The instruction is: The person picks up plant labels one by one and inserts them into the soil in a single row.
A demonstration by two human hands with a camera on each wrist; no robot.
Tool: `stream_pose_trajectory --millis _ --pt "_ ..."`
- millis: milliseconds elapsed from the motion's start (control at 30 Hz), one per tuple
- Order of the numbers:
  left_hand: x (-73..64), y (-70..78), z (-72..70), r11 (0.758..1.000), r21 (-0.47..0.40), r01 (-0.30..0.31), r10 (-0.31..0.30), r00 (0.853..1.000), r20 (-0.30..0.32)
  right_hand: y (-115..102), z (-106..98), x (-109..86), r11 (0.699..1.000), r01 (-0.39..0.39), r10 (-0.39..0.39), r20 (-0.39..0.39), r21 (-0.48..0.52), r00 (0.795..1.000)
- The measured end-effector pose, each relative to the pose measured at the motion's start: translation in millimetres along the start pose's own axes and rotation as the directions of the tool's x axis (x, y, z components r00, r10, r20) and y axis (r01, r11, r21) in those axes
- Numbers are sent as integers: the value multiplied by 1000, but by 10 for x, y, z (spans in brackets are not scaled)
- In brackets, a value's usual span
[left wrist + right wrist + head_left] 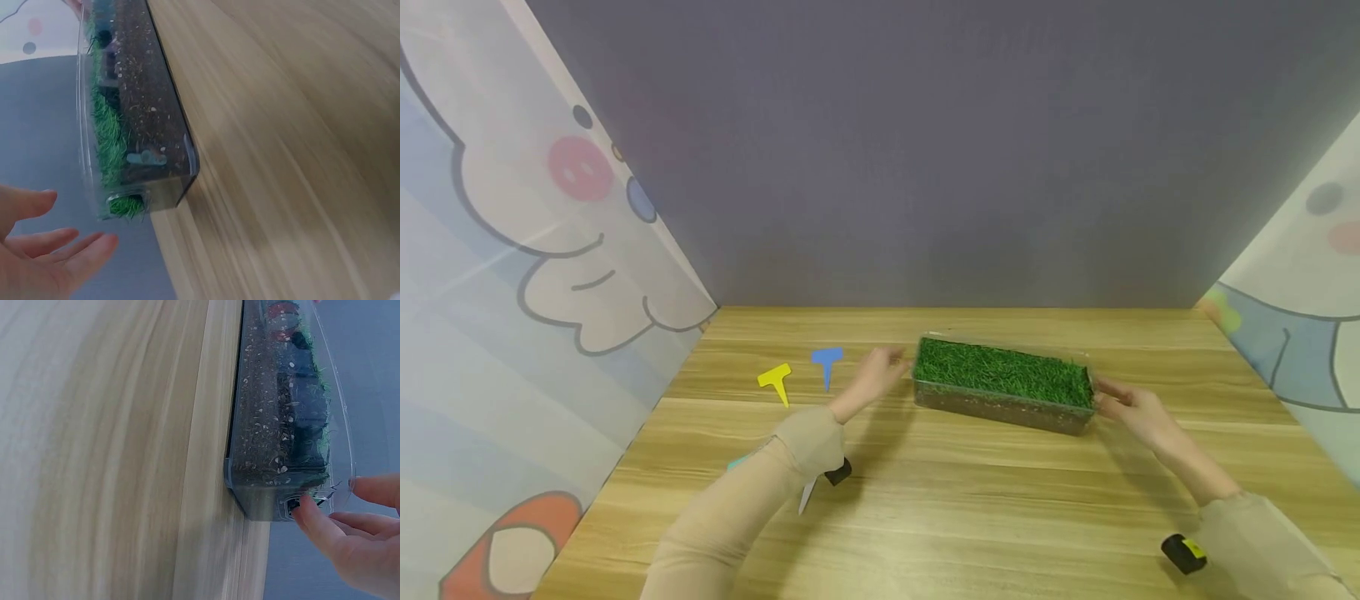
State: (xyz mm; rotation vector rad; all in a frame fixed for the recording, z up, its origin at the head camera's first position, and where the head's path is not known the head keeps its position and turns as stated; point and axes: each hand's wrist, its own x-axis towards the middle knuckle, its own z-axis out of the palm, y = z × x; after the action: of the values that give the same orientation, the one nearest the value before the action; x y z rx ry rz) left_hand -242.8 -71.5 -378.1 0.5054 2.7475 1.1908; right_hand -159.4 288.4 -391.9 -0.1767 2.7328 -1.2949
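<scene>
A clear plastic box (1003,406) holds brown soil with green artificial grass (1000,368) on top. It sits on the wooden table. My left hand (880,372) is beside the box's left end; in the left wrist view its fingers (94,253) are spread and stand apart from the plastic. At the opposite end, my right hand (1138,412) grips the end wall. In the right wrist view, a fingertip (306,509) lies at the cut-out there and the thumb (374,489) meets the rim.
Left of the box lie a yellow T-shaped tag (777,381) and a blue T-shaped tag (827,362). A teal piece (737,462) and a pale pointed piece (807,495) show partly from under the left sleeve. A grey panel (955,158) stands behind the table (962,517).
</scene>
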Motion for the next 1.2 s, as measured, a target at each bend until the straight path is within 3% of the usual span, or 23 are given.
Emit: stream_pose_trajectory --millis 233,500,633,1200 --pt "122 -17 116 986 -140 91 -90 996 9 11 -1 10 998 -18 19 -16 62 1000" --pt "194 -82 190 913 -362 187 -184 982 44 35 25 15 986 -14 17 -15 166 1000" --pt "220 -74 198 889 -392 236 -232 971 57 40 23 4 982 -8 12 -17 191 1000" --pt "148 -46 178 876 -413 249 -241 968 72 54 38 15 979 -10 9 2 205 1000"
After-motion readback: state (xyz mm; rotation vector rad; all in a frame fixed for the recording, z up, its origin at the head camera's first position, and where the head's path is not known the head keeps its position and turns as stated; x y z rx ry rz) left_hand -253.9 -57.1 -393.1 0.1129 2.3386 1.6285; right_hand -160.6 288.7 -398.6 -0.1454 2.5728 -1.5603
